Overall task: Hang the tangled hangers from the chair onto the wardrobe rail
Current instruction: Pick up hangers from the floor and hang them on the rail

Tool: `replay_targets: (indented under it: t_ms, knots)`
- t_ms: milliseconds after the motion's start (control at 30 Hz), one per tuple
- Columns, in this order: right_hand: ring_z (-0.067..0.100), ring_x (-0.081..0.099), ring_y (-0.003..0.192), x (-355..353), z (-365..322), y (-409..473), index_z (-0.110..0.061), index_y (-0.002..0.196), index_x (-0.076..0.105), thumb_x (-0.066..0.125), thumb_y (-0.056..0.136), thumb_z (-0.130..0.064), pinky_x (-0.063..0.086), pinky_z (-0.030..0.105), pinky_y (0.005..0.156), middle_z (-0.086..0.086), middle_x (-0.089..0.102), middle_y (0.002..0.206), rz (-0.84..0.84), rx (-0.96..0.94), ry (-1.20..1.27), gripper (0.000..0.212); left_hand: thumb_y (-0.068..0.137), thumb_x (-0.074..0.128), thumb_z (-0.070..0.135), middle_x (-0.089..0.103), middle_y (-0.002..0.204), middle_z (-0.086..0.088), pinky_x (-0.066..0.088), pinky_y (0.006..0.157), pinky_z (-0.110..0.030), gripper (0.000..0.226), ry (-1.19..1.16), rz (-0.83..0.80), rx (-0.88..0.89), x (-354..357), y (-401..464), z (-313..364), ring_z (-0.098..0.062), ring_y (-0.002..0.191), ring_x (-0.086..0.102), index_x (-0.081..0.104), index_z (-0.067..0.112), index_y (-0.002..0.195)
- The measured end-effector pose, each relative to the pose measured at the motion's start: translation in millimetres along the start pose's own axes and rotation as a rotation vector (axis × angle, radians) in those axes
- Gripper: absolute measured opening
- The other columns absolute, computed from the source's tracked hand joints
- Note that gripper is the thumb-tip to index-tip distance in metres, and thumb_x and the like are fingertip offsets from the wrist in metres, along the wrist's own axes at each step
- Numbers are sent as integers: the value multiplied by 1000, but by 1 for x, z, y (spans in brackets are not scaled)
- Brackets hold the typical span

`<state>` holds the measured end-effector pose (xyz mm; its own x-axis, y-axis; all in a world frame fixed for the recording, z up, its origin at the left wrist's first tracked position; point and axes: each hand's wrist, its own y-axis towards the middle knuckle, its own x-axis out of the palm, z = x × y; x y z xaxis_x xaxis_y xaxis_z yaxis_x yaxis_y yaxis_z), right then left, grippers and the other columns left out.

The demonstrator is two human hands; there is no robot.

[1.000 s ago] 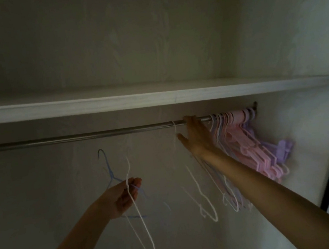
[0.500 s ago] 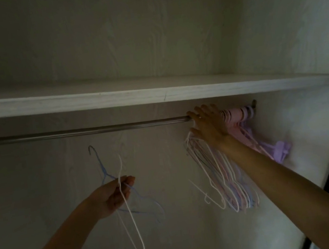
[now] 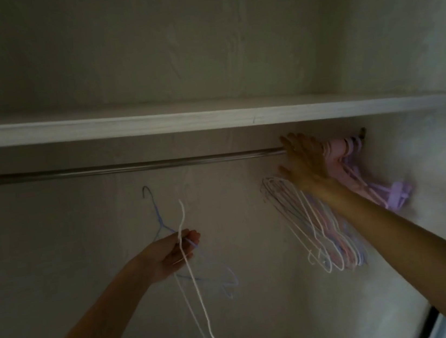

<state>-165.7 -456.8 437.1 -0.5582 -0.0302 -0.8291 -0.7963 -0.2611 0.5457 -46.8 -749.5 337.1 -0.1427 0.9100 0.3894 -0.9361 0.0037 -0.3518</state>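
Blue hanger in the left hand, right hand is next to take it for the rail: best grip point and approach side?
Judging from its pose: pinch the blue hanger at the neck just under its hook, coming from the right. The hook stands free and upright above the left hand, below the rail, while the body below is crossed by the white hanger held in the same hand.
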Motion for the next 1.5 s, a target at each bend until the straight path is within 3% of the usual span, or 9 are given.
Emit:
replay_targets:
  t_ms: [67,133,233,333,500,700,867,1133,1500]
  knots:
    - [33,42,130,-8,-43,-16,-8,141,35,47,95,-36,32,39,107,17,43,142,-164,-29,300,55,96,46,21,73,67,10,47,69,-22,20,90,-29,-8,0,-5,0,-2,69,68,64,18,88]
    - [26,60,101,-12,-94,-36,-3,128,49,43,96,-40,47,35,86,14,58,121,-676,-3,612,48,97,43,24,71,78,14,40,78,-22,22,130,-55,-34,-1,-9,-6,-2,84,58,63,22,88]
    - [5,60,61,-3,-154,-72,-10,120,52,41,99,-33,47,23,63,5,57,102,-1179,-72,691,33,98,39,27,64,76,12,41,64,-17,25,147,-78,-66,3,-9,-19,0,70,58,60,21,87]
    - [0,53,36,15,-182,-99,-17,100,49,35,100,-19,47,24,55,9,64,79,-1003,-112,676,14,100,35,31,63,62,4,43,59,-22,33,76,-56,-65,7,-8,-32,-8,54,60,59,17,81]
    - [30,61,95,29,-163,-118,-12,99,59,32,98,-19,40,29,72,15,64,111,-537,5,621,27,101,27,21,75,75,0,50,72,-33,37,70,-87,-31,4,0,-32,-16,78,66,61,7,94]
    - [34,64,90,26,-109,-125,-14,101,55,33,99,-22,43,33,70,15,68,96,-243,93,497,24,99,29,14,68,51,0,44,37,-10,48,120,-54,-52,-4,-1,-20,-1,28,48,67,7,70]
    - [35,65,90,25,-74,-134,-11,109,50,30,101,-22,46,37,69,16,69,96,-208,-42,197,25,93,24,11,36,31,5,29,30,-8,33,-44,-246,-246,-24,-2,-5,-1,21,30,57,5,89]
    - [37,59,106,32,-56,-133,-7,114,53,34,98,-17,47,38,81,20,62,115,-375,17,73,27,52,89,10,40,39,4,33,29,-16,45,111,-588,-344,-36,-18,11,-1,24,35,72,4,93]
    - [36,64,95,-27,-33,-126,-12,112,52,29,101,-29,47,38,72,16,68,102,-241,-137,17,30,62,30,5,38,33,7,23,27,-7,24,-250,-10,-104,-53,2,2,-5,21,30,47,11,76]
